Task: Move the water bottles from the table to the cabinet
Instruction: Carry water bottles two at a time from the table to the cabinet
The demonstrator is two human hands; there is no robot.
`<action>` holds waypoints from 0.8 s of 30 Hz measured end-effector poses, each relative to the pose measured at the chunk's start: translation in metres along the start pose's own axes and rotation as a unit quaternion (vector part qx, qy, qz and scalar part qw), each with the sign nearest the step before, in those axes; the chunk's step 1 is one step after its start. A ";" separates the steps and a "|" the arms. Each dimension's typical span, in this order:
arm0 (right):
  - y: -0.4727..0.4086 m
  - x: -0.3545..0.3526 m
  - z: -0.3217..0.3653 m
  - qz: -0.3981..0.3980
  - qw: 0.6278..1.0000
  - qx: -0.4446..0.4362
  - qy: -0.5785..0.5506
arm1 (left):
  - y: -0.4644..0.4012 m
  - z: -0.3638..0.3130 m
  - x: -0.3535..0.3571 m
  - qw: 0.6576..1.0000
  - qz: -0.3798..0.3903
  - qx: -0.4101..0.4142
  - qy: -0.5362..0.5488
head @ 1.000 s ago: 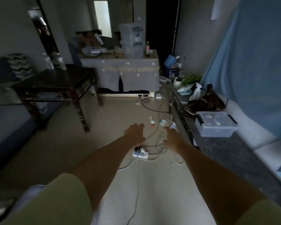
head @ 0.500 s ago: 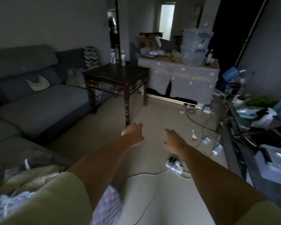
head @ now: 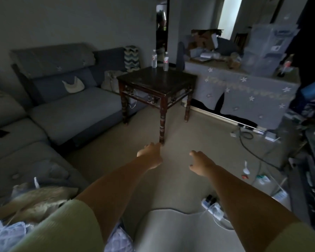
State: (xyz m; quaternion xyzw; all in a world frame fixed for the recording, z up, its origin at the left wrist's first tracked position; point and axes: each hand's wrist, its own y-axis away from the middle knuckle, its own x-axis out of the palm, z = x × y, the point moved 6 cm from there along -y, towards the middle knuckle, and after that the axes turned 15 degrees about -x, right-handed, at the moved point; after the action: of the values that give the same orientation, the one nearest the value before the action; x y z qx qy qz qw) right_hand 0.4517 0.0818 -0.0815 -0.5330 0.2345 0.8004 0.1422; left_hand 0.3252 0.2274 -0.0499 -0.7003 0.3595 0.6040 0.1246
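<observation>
Two bottles [head: 154, 58] [head: 165, 61]: upright, side by side, slightly apart, at far edge of dark table [head: 158, 82]; red-banded labels, text too blurred to read. Both well apart from hands, beyond and above them in view. Left hand [head: 150, 155]: empty, fingers loosely curled, extended over floor near table's front leg. Right hand [head: 200, 162]: empty, fingers relaxed, slightly spread. Sofa [head: 62, 110] left of table. Cloth-draped cabinet [head: 244, 88] right of table, carrying clear bins [head: 267, 50]; bin labels illegible. Power strip [head: 213, 206] on floor under right forearm.

two water bottles [head: 154, 59], one table [head: 158, 82], two hands [head: 150, 155]
</observation>
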 end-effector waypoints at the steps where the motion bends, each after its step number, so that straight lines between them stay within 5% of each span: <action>1: -0.011 -0.001 -0.002 0.005 1.000 -0.005 -0.002 | -0.009 -0.001 0.001 1.000 0.003 -0.005 -0.001; 24: -0.329 -0.065 0.007 0.013 0.999 -0.043 -0.003 | -0.308 0.032 -0.089 0.999 -0.001 -0.036 0.003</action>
State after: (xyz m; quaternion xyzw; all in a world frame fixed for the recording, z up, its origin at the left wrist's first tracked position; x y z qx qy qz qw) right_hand 0.6287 0.3661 -0.0929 -0.5333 0.2060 0.8131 0.1097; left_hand 0.5012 0.4975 -0.0539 -0.7068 0.3367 0.6142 0.0988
